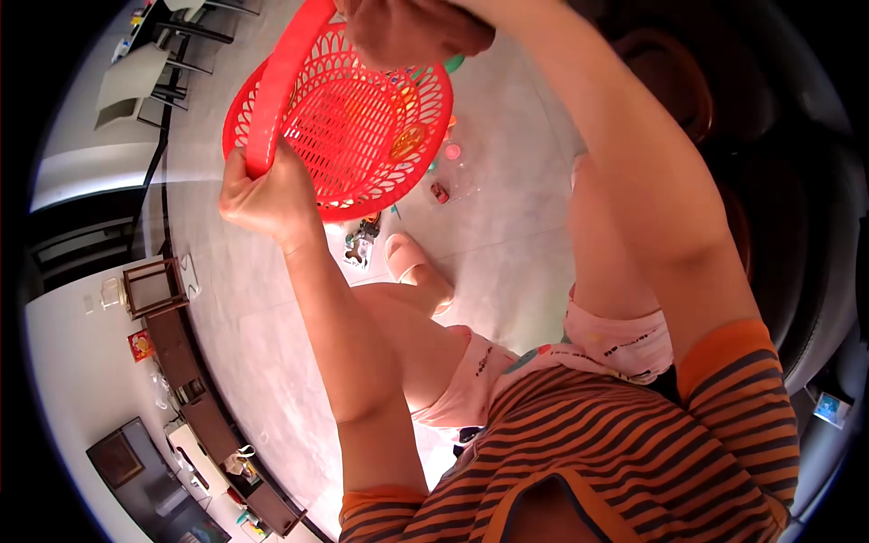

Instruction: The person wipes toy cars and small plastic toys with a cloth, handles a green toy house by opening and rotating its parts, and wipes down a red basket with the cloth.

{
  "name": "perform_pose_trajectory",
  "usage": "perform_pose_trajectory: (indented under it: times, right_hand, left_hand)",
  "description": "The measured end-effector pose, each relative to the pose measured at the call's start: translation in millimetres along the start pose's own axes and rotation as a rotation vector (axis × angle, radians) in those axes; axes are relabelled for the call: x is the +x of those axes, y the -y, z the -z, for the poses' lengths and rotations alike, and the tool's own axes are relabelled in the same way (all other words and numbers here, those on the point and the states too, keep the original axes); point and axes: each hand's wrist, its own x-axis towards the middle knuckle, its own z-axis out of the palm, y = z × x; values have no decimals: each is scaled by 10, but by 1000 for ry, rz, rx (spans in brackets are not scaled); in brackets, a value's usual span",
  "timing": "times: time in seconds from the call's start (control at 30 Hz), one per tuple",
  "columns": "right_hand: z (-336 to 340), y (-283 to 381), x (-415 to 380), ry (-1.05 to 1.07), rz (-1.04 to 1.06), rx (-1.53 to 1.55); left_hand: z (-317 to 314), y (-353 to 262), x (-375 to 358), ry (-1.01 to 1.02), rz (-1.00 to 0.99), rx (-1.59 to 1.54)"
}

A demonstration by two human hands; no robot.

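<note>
My left hand point(272, 195) is closed round the lower end of the thick handle of a red plastic basket point(339, 195). The basket has openwork sides and a slatted bottom, and it is tilted so that I see inside. At the top edge of the view, a crumpled brown cloth point(412, 36) hangs over the basket's far rim. My right arm reaches up to this cloth. Only a small part of my right hand point(484, 7) shows; its fingers are cut off or hidden. Coloured shapes show through the basket's lattice.
Small toys lie on the tiled floor point(244, 299), among them a red toy car point(440, 192) and a pink round piece point(453, 151). My foot wears a pink slipper point(407, 258). A dark sofa point(778, 208) stands at the right, chairs point(131, 81) at upper left, a cabinet point(204, 421) at lower left.
</note>
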Motion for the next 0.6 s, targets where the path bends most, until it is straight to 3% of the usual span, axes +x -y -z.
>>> perform_pose_trajectory:
  times: [0.03,0.07,0.13,0.17,0.2,0.27,0.37,0.4,0.43,0.47,0.5,0.57,0.6]
  right_hand:
    - [-37,-10,-105,15,-61,-49]
    - [-186,33,-280,102,25,-109]
    - [-424,164,-535,143,327,-284]
    - [-501,234,-637,96,525,-398]
    - [-621,240,-752,110,530,-377]
    - [-745,216,-812,104,535,-369]
    - [-552,324,-573,249,394,-386]
    - [-518,286,-509,180,354,-355]
    - [-454,243,-421,115,365,-317]
    - [-361,198,-311,110,275,-331]
    - [-262,138,-193,104,186,-342]
    - [-102,-114,-26,-56,-41,-86]
    - [19,-304,44,-37,-49,-55]
  left_hand:
    - [8,4,-28,11,2,28]
    - [-2,-18,-66,8,20,43]
    - [-82,-79,-99,-24,34,61]
    - [-63,184,-197,91,42,41]
    - [-130,-52,-25,41,-8,-427]
    - [-206,-457,75,9,22,-830]
    - [-126,-128,-104,72,224,-481]
    - [-113,217,-154,225,68,-155]
    - [-227,165,-119,59,139,-246]
    - [-60,-82,-56,185,221,-122]
    - [-64,-34,-58,129,200,-163]
    - [3,-15,-45,118,206,-184]
    - [33,19,-65,125,176,-174]
